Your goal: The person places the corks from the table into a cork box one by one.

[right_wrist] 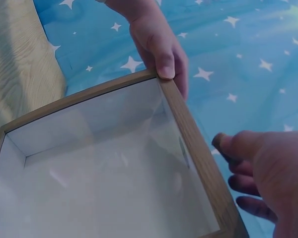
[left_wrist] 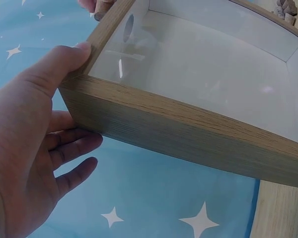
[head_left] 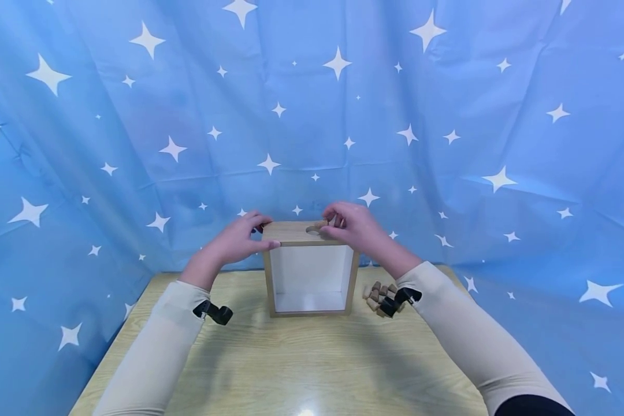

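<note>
One wooden box [head_left: 312, 271] stands near the surface's [head_left: 291, 352] far edge; left hand [head_left: 241, 237] grips its upper left corner, right hand [head_left: 355, 228] pinches a small piece [head_left: 320, 224] beside its top hole [head_left: 311, 230].

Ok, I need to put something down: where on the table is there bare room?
Mainly the table in front of the box, between the left sleeve and right sleeve; a smaller patch lies between the box and the left wrist camera. It is crowded right of the box, where small wooden pieces cluster.
</note>
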Motion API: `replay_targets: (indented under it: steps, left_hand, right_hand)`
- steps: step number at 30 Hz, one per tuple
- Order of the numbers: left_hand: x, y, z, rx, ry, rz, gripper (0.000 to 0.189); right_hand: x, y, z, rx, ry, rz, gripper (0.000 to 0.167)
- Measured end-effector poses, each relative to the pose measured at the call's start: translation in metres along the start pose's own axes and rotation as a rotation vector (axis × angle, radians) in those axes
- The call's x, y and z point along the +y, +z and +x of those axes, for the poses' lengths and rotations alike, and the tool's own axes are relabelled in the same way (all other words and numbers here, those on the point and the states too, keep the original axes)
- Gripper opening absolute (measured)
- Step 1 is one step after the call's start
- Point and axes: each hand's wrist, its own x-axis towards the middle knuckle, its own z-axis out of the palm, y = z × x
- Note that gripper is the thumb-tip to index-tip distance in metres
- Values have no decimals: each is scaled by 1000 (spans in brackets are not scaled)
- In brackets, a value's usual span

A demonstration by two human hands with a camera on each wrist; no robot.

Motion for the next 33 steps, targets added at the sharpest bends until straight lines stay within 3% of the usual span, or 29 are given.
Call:
replay_targets:
  steps: [5, 25, 33]
  left_hand:
    - [0, 1, 1, 0, -1, -6, 85]
    - [-2, 0, 2, 5, 1, -22, 81]
    - [-3, 0, 2, 1, 9, -17, 83]
  right_hand:
    - [-2, 0, 4, -29, 9, -19, 18]
    - [-4, 13, 16, -86, -103, -94, 23]
    - [-4, 15, 16, -94, -81, -117, 21]
